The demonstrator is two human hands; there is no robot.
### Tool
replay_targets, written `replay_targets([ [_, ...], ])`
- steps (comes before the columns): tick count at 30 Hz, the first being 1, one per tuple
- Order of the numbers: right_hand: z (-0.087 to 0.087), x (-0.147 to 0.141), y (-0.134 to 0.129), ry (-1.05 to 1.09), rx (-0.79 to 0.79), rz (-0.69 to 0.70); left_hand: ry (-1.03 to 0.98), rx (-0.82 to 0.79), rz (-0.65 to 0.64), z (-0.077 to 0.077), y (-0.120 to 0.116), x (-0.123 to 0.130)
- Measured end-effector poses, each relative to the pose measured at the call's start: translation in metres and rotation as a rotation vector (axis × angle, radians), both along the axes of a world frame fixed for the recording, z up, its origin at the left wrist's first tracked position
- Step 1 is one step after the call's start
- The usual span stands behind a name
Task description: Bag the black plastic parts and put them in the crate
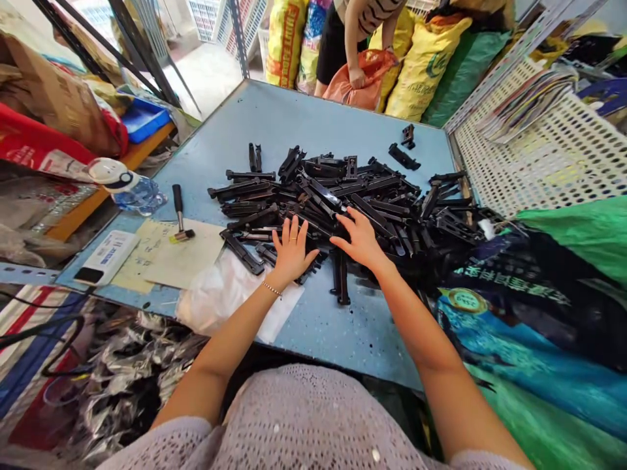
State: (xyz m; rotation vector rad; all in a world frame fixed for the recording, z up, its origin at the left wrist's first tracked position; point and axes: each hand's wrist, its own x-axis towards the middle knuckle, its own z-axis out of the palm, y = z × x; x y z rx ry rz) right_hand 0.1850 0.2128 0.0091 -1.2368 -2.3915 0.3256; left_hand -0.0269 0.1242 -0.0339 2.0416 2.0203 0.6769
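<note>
A heap of black elongated parts [337, 189], perhaps plastic or metal, spreads over the blue table. My left hand [292, 251] lies at the near edge of the heap with its fingers spread, touching or just above the parts. To its right, my right hand [360, 238] reaches onto the heap, fingers apart and holding nothing that I can see. One black part [340, 277] sticks out toward me between the hands. Left of my left hand, another part [242, 252] lies slanted beside a crumpled white plastic bag [210, 294].
A brush [179, 212], paper sheets [191, 251], a white box [108, 256] and a bottle [140, 194] stand on the table's left side [196, 156]. Full sacks [519, 313] crowd the right edge. Across the table, a person [360, 39] grips an orange sack [360, 88].
</note>
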Motion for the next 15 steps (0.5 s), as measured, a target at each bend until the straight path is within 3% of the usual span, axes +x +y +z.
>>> replay_targets([
  [3,-0.002,-0.010,-0.018,-0.134,0.072,-0.094,0.012,-0.022,-0.030,-0.002,0.003,-0.001],
  [6,0.000,-0.005,-0.049,-0.096,0.093,-0.130,-0.032,-0.005,-0.057,0.005,-0.016,-0.009],
  [11,-0.024,0.010,-0.116,-0.035,-0.282,-0.354,-0.114,0.037,-0.142,-0.003,-0.101,-0.026],
  [15,-0.051,0.011,-0.145,0.286,-0.525,-0.485,-0.268,0.092,-0.167,-0.021,-0.163,-0.024],
])
